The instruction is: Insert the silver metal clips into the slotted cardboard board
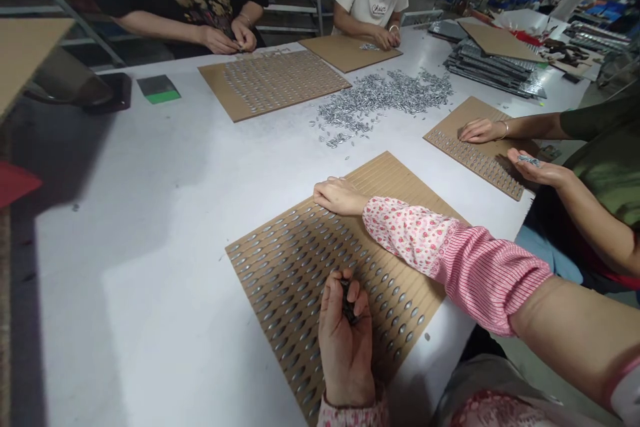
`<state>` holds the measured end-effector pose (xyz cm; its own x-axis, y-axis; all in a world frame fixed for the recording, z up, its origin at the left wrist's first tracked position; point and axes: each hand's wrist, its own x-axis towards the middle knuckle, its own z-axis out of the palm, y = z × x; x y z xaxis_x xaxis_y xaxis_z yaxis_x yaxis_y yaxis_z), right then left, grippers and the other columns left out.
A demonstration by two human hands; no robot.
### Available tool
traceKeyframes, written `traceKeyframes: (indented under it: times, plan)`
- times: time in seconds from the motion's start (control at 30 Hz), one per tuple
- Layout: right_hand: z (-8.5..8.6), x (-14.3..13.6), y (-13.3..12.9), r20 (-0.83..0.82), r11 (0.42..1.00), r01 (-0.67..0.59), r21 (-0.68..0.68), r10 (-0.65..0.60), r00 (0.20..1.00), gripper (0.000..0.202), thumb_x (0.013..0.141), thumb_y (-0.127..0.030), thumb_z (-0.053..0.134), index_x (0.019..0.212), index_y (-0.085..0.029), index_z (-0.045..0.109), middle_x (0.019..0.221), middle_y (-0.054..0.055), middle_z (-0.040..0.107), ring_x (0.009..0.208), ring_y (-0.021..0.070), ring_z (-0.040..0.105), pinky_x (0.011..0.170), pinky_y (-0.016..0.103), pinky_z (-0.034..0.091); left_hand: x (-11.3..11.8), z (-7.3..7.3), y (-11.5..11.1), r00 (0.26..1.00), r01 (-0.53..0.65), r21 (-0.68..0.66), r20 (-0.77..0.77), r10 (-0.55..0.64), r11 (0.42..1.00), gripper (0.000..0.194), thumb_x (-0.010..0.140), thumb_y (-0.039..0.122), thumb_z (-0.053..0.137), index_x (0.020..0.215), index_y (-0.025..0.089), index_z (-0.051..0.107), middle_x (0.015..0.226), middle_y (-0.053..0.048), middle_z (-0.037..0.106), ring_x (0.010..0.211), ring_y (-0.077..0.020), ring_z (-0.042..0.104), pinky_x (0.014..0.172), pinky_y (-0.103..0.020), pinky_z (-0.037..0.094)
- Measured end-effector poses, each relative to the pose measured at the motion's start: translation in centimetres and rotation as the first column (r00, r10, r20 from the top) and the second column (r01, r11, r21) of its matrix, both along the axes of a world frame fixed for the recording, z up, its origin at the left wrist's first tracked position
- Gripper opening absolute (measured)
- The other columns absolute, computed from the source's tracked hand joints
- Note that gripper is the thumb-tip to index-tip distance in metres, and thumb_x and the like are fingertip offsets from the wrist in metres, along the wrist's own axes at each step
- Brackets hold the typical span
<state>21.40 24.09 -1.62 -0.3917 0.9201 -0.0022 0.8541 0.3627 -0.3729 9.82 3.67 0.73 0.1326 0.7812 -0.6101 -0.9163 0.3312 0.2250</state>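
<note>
My left hand (pixel 345 340) is palm up over the near part of a brown board (pixel 400 180), its fingers curled round a clutch of small dark metal pieces (pixel 349 300). At the board's far edge, my right hand (pixel 337 196) rests with fingers bent down and pressed together; whatever lies under its fingertips is hidden. Rows of small, pointed oval metal pieces (pixel 280 280) cover the left and middle of this board. Fine parallel lines run across its bare right side. A pink patterned sleeve covers my right forearm.
A spread pile of loose metal pieces (pixel 385 100) lies beyond my board. Co-workers handle similar boards (pixel 220 87) across the white table (pixel 150 227) and to the right. Stacked dark sheets (pixel 490 70) stand at the back right. A green-edged dark pad (pixel 159 89) lies far left.
</note>
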Motion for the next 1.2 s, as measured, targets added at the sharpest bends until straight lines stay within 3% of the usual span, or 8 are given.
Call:
traceKeyframes:
  times: [0.17, 0.3, 0.47, 0.67, 0.77, 0.9, 1.1, 1.2]
  plan:
    - [-0.4, 0.2, -0.2, -0.161, 0.999, 0.041, 0.021, -0.037, 0.986, 0.013, 0.086, -0.025, 0.051, 0.083, -0.016, 0.058, 0.077, 0.003, 0.059, 0.079, 0.0150, 0.049, 0.074, 0.027, 0.034, 0.2, -0.1, 0.0, 0.998, -0.016, 0.061, -0.053, 0.019, 0.998, 0.013, 0.078, 0.017, 0.071, 0.088, 0.011, 0.065, 0.073, 0.001, 0.049, 0.052, -0.0029, 0.040, 0.040, -0.011, 0.035]
    - [0.8, 0.7, -2.7, -0.492, 0.978, -0.094, -0.187, -0.010, 0.871, 0.022, 0.084, -0.033, 0.057, 0.081, -0.012, 0.061, 0.070, -0.001, 0.057, 0.065, 0.0090, 0.049, 0.065, 0.022, 0.037, 0.2, -0.2, 0.1, 0.995, -0.049, 0.042, -0.089, 0.052, 0.998, 0.022, 0.071, 0.020, 0.078, 0.087, 0.012, 0.064, 0.070, 0.003, 0.048, 0.050, -0.0018, 0.039, 0.038, -0.010, 0.032]
    - [3.3, 1.4, -7.7, -0.724, 0.698, -0.592, -0.402, 0.154, 0.673, 0.027, 0.077, -0.035, 0.068, 0.086, -0.010, 0.063, 0.076, 0.001, 0.065, 0.069, 0.0078, 0.057, 0.064, 0.018, 0.043, 0.3, 0.0, 0.1, 0.988, -0.064, 0.074, -0.137, 0.074, 0.995, 0.026, 0.070, 0.028, 0.079, 0.078, 0.013, 0.059, 0.068, 0.004, 0.047, 0.048, -0.0015, 0.037, 0.038, -0.010, 0.031]
    - [3.1, 0.7, -10.3, -0.809, 0.565, -0.659, -0.496, -0.026, 0.587, 0.029, 0.077, -0.037, 0.068, 0.085, -0.010, 0.063, 0.073, 0.001, 0.066, 0.069, 0.0084, 0.061, 0.068, 0.020, 0.047, 0.3, 0.0, 0.1, 0.972, -0.067, 0.099, -0.218, 0.087, 0.993, 0.026, 0.074, 0.030, 0.076, 0.073, 0.015, 0.055, 0.062, 0.006, 0.040, 0.045, -0.0020, 0.032, 0.036, -0.011, 0.027]
    - [2.5, 0.2, -9.0, -0.829, 0.645, -0.580, -0.497, -0.158, 0.536, 0.025, 0.075, -0.033, 0.071, 0.083, -0.011, 0.064, 0.076, 0.000, 0.066, 0.071, 0.0077, 0.060, 0.071, 0.021, 0.048, 0.0, 0.1, 0.2, 0.984, -0.092, 0.074, -0.147, 0.102, 0.993, 0.017, 0.081, 0.028, 0.068, 0.080, 0.014, 0.059, 0.068, 0.004, 0.045, 0.048, -0.0024, 0.035, 0.038, -0.011, 0.030]
    - [1.8, -0.5, -4.8, -0.808, 0.852, -0.210, -0.481, -0.337, 0.483, 0.014, 0.075, -0.023, 0.069, 0.079, -0.011, 0.063, 0.076, -0.001, 0.065, 0.068, 0.0054, 0.056, 0.069, 0.019, 0.046, -0.3, 0.4, 0.4, 0.993, -0.093, 0.024, -0.068, 0.095, 0.995, 0.011, 0.085, 0.014, 0.057, 0.094, 0.013, 0.062, 0.072, 0.002, 0.047, 0.050, -0.0031, 0.038, 0.039, -0.012, 0.033]
    - [0.3, -2.1, -0.2, -0.771, 0.871, -0.035, -0.491, -0.415, 0.483, 0.003, 0.080, -0.014, 0.057, 0.082, -0.013, 0.055, 0.073, 0.001, 0.066, 0.059, 0.0048, 0.055, 0.054, 0.015, 0.037, -0.4, 0.4, 0.3, 0.998, -0.055, -0.031, 0.030, 0.056, 0.998, 0.013, 0.088, 0.010, 0.050, 0.080, 0.012, 0.059, 0.070, 0.002, 0.044, 0.048, -0.0031, 0.036, 0.035, -0.012, 0.030]
    - [0.3, -2.1, 0.6, -0.697, 0.914, -0.003, -0.406, -0.307, 0.648, 0.008, 0.082, -0.017, 0.056, 0.086, -0.012, 0.060, 0.073, 0.000, 0.066, 0.058, 0.0053, 0.053, 0.055, 0.016, 0.036, -0.5, 0.4, 0.2, 0.999, -0.024, -0.028, 0.043, 0.025, 0.999, 0.012, 0.089, 0.011, 0.050, 0.085, 0.012, 0.061, 0.074, 0.001, 0.046, 0.050, -0.0023, 0.038, 0.037, -0.011, 0.032]
